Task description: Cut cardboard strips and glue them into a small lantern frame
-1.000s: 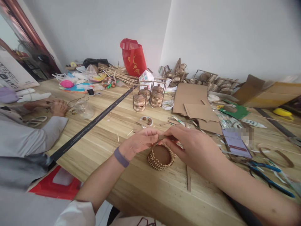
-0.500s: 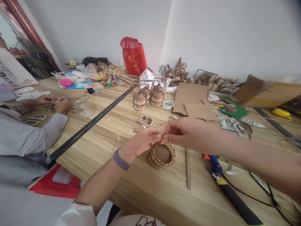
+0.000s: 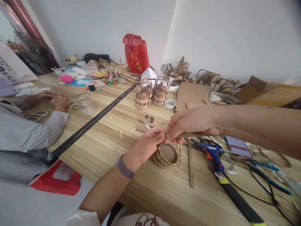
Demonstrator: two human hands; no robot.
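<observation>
A small round basket [image 3: 176,157] of short light sticks, with a brown base inside, sits on the wooden table [image 3: 150,185]. Just above its far rim, the fingertips of my left hand [image 3: 150,141] and my right hand [image 3: 180,124] meet, both closed. Between them is the end of a thin brown strip [image 3: 199,133], which runs to the right beneath my right forearm. My fingers partly hide the pinched end, so I cannot tell whether it touches the rim. Another flat brown strip [image 3: 190,166] lies to the basket's right.
To the right lie a blue glue gun [image 3: 213,153], a black-and-yellow handle [image 3: 242,201] and blue-handled pliers [image 3: 270,179]. Finished lidded baskets [image 3: 142,99], a tape roll [image 3: 169,103] and a dish of brown beads [image 3: 149,118] stand beyond. At left, another person's hands [image 3: 60,102] work near a jar [image 3: 86,106].
My right forearm has swung upward in view, uncovering the glue gun and pliers. The brown strip now shows along it. Both hands stay together above the rim; the view has shifted slightly.
</observation>
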